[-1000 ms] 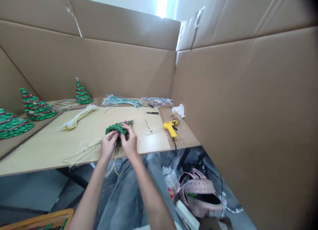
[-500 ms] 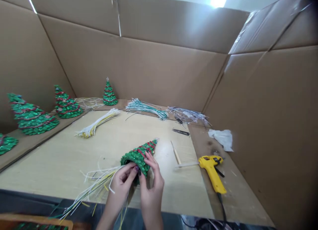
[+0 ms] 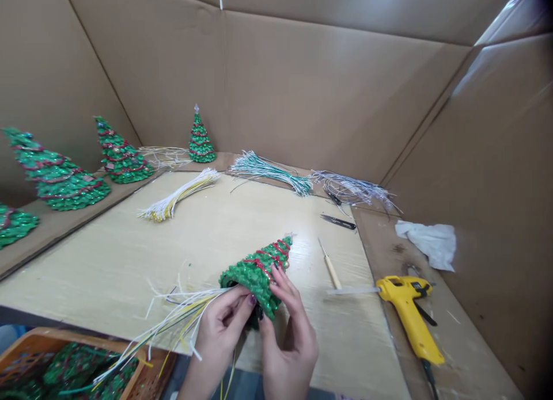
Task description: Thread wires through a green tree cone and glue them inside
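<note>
A small green Christmas tree point(image 3: 254, 271) with red garland lies on its side over the table, its hollow base turned toward me and its tip up to the right. My right hand point(image 3: 290, 331) grips its lower side, thumb at the base rim and fingers on the outer surface. At the base opening, my left hand point(image 3: 227, 322) is closed, thumb and fingertips pinched on wires there. A loose spray of white, yellow and green wires point(image 3: 177, 313) trails out of the base to the left. What lies inside the tree is hidden.
Finished trees point(image 3: 60, 175) stand along the left edge, another tree point(image 3: 201, 138) at the back. Wire bundles point(image 3: 181, 195) lie across the far side. Thread snips point(image 3: 338, 222), an awl point(image 3: 330, 265), a yellow glue gun point(image 3: 408, 311) and a white cloth point(image 3: 430, 243) are rightward. An orange crate point(image 3: 147, 374) sits lower left.
The view has tilted down, showing more of the orange crate. Both hands keep their hold at the tree's base, with hardly any change in their grip.
</note>
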Motion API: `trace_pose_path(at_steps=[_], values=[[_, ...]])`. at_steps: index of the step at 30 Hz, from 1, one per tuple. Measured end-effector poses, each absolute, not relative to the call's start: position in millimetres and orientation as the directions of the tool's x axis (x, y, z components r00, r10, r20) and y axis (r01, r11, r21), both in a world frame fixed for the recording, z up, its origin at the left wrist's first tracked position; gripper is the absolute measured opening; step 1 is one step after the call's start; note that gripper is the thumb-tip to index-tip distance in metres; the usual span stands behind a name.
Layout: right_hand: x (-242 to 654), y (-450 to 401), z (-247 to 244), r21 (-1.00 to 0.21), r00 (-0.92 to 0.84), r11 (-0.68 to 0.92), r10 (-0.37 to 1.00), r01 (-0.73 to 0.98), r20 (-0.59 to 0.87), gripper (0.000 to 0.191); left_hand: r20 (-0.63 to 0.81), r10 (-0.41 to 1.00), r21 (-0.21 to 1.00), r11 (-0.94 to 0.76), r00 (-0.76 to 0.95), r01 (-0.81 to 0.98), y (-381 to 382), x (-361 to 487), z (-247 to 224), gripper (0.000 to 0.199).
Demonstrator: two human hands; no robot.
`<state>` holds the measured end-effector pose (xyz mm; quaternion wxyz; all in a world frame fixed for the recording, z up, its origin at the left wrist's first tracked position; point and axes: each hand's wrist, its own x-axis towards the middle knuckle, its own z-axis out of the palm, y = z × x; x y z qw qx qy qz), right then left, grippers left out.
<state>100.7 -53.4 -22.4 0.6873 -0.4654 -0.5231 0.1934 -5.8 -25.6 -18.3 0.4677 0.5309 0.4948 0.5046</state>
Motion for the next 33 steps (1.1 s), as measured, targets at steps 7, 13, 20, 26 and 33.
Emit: trace_pose_path(at_steps=[7,13,20,26,33], values=[[101.9,-53.9,-20.5,-0.84,0.335,0.489,0.77,0.237,0.543,0.039,0.039,0.999,0.998,-0.038,-0.027,0.051,-28.1,-5.5,-16.9,0.032],[100.5,-54.9,-20.0,-0.845,0.378,0.476,0.756,0.243,0.534,0.043,0.05,0.998,0.996,-0.046,-0.047,0.077,-26.9,-2.7,-9.9,0.038],[100.9,-57.5,-19.6,-0.836,0.369,0.479,0.75,0.268,0.548,0.044,0.046,0.998,0.993,-0.042,-0.037,0.106,-27.0,-4.3,-8.7,0.038],[103.7,-59.9,-21.1,-0.839,0.325,0.484,0.774,0.249,0.544,0.043,0.023,0.999,0.995,-0.021,-0.026,0.097,-27.8,-5.3,-11.5,0.038],[106.5,-58.8,-20.8,-0.805,0.26,0.516,0.767,0.294,0.586,0.042,0.027,0.997,0.994,-0.02,-0.066,0.108,-29.2,-8.4,-15.4,0.047]])
